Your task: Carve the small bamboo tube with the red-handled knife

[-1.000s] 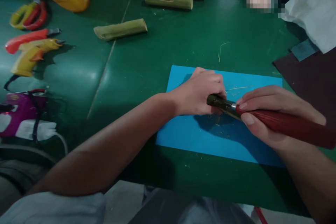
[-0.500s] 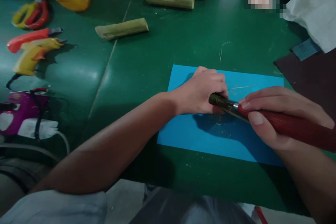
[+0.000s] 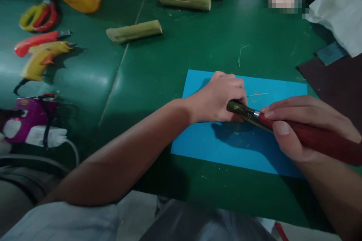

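Note:
My left hand point(image 3: 223, 94) is closed around a dark green piece of bamboo point(image 3: 236, 107), low over a blue sheet point(image 3: 203, 143). Most of the piece is hidden by my fingers. In my right hand point(image 3: 299, 128) is a carving tool point(image 3: 316, 139) with a thick dark red handle and a silver collar. My thumb lies along one side of the handle and my fingers along the other. The tool's front end meets the bamboo beside my left fist; its tip is hard to make out. Small shavings point(image 3: 236, 132) are scattered on the sheet.
A cut bamboo tube point(image 3: 135, 31) lies ahead on the green table; several tubes with notches point(image 3: 195, 0) are at the back. On the left are scissors point(image 3: 39, 17), glue guns point(image 3: 46, 58) and a purple power block point(image 3: 31, 118) with cords. White paper point(image 3: 339, 15) sits at right.
The whole view has shifted slightly, so things appear a little farther right. Both hands keep their grips, and the tool stays against the bamboo.

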`<state>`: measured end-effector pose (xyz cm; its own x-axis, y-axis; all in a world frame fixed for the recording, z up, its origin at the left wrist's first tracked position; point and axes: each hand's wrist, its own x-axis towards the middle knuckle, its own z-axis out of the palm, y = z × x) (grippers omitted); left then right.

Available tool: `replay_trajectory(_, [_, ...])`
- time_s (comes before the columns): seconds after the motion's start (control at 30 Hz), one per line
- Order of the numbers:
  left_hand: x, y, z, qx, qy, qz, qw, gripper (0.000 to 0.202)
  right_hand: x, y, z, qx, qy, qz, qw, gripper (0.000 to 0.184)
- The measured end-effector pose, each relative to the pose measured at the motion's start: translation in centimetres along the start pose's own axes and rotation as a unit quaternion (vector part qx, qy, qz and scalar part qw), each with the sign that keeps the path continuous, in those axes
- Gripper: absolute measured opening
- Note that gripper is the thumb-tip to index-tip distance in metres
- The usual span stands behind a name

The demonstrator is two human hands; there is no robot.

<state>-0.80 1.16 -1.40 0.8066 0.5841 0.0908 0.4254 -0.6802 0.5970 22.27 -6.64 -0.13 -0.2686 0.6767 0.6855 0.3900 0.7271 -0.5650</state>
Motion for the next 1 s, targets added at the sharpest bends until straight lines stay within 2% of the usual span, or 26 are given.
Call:
replay_trajectory(0.13, [0.0,0.0,0.1,0.006,0.002,0.002,1.000,0.024,0.0,0.0,-0.1,-0.016,0.002,-0.011,1.000,0.019])
replay_trajectory(0.27, [0.0,0.0,0.2,0.020,0.009,0.004,1.000,0.025,0.0,0.6,-0.2,0.022,-0.026,-0.009,0.999,0.023])
replay_trajectory(0.37, [0.0,0.0,0.3,0.030,0.011,0.004,0.999,0.022,0.0,1.0,-0.1,0.062,-0.039,0.034,0.997,0.041])
replay_trajectory(0.5, [0.0,0.1,0.2,0.030,0.013,0.006,0.999,0.021,-0.1,1.1,0.4,0.116,-0.026,0.073,0.990,0.046])
replay_trajectory(0.67, [0.0,-0.1,0.3,0.041,0.012,0.010,0.999,0.020,-0.4,1.2,0.6,0.093,-0.049,0.086,0.991,0.051])
replay_trajectory(0.77, [0.1,-0.1,0.3,0.044,0.012,0.011,0.999,0.021,-0.3,1.0,0.4,0.057,-0.065,0.095,0.992,0.043])
replay_trajectory(0.9, [0.2,-0.2,0.5,0.036,0.012,0.007,0.999,0.024,0.3,0.5,0.4,0.005,-0.059,0.107,0.993,0.008])
replay_trajectory(1.0, [0.2,-0.2,0.5,0.039,0.011,0.003,0.999,0.025,0.8,0.1,0.7,0.009,-0.059,0.086,0.994,0.008])
